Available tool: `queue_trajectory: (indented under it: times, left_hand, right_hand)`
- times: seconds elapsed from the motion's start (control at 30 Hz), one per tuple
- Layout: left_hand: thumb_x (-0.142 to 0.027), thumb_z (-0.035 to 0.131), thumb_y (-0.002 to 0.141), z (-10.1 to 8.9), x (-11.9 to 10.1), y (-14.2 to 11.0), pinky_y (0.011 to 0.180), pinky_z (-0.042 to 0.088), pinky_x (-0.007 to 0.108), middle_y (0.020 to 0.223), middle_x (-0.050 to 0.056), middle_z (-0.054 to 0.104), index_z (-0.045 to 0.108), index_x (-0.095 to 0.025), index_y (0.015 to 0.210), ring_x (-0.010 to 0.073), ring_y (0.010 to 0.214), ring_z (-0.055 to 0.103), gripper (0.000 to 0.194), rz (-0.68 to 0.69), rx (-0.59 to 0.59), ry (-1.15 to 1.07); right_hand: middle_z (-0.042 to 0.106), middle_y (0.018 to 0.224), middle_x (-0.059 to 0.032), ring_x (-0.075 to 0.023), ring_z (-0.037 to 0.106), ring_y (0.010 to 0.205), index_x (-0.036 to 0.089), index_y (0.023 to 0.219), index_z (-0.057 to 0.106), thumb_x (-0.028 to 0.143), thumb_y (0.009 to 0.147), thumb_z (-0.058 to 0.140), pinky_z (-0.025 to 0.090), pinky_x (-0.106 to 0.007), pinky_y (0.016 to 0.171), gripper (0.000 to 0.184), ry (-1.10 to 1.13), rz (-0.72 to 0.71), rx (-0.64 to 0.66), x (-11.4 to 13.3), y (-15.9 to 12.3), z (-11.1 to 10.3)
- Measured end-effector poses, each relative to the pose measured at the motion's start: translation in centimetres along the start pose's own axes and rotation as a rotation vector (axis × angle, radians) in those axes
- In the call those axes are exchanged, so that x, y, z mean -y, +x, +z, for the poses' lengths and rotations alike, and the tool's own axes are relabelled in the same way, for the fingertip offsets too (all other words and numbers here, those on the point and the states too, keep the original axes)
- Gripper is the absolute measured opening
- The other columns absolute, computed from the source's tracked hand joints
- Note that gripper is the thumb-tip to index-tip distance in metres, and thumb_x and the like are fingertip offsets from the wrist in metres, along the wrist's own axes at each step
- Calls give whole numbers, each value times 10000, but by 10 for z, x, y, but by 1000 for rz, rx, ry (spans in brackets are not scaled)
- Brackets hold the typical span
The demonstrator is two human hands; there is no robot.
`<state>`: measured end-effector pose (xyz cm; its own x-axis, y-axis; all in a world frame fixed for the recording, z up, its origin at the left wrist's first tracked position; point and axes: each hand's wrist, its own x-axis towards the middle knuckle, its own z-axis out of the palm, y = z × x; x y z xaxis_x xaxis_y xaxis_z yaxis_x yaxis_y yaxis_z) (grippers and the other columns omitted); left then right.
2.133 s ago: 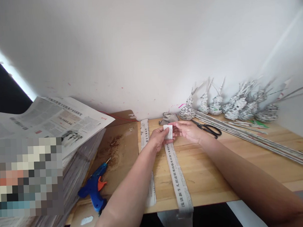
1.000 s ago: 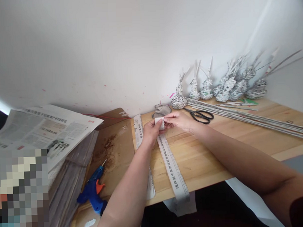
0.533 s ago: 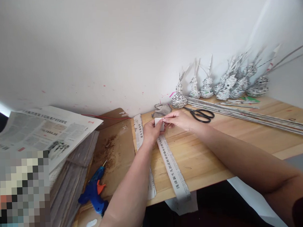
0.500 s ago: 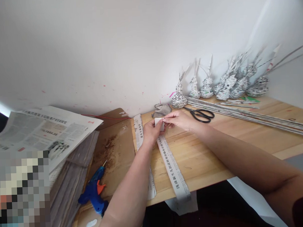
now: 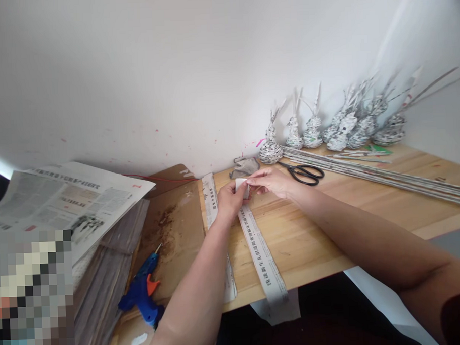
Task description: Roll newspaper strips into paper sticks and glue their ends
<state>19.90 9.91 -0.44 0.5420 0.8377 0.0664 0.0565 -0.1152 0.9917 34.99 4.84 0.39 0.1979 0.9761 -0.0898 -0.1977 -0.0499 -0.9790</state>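
Observation:
A long newspaper strip [image 5: 263, 259] runs up the wooden table from its front edge, the near end hanging over. My left hand [image 5: 231, 197] pinches the strip's far end, which stands up pale between thumb and fingers. Close beside it, my right hand [image 5: 267, 182] has thumb and fingertips closed on the right side of that same end. The exact fold under the fingertips is too small to make out. Left of this strip lies a stack of similar newspaper strips [image 5: 211, 201], partly covered by my left forearm.
Black scissors [image 5: 307, 175] and long rolled paper sticks [image 5: 381, 175] lie to the right. Several woven paper figures [image 5: 270, 150] line the wall. A grey cloth [image 5: 245, 167] rests behind my hands. On the left are a blue glue gun [image 5: 142, 296], cardboard [image 5: 179, 234] and newspaper sheets [image 5: 102, 189].
Both hands keep nearly the same place and grip on the strip's end. The whole view has shifted very slightly.

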Motion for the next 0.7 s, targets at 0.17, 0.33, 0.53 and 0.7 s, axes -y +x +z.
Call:
queue_trajectory:
  times: [0.17,0.33,0.53,0.7]
  left_hand:
    - [-461,637,711,1,0,0,528,516,261,695,49,664,669,-152,868,164,603,625,348,-7,16,-27]
    - [-468,645,710,-1,-5,-2,519,518,255,668,54,654,657,-131,891,155,584,622,383,-67,24,-167]
    - [-486,671,683,-1,-8,-3,510,522,242,739,71,669,661,-134,925,133,573,619,428,-141,93,-259]
    - [-482,676,679,-1,-9,-4,487,509,232,711,63,663,655,-131,940,133,554,614,438,-133,100,-229]
  right_hand:
    - [666,633,-46,-105,598,570,126,735,701,274,602,793,439,-162,430,218,-16,-9,2,1,-1,0]
    - [682,680,-58,-128,635,638,124,857,698,330,667,751,487,-196,511,285,20,-16,179,4,-3,-4]
    - [678,675,-60,-121,634,617,100,892,681,350,699,723,474,-200,524,319,-3,-67,270,7,-5,-6]
    - [663,638,-46,-105,608,575,97,831,680,326,651,759,445,-185,482,301,-17,-63,187,7,-5,-3]
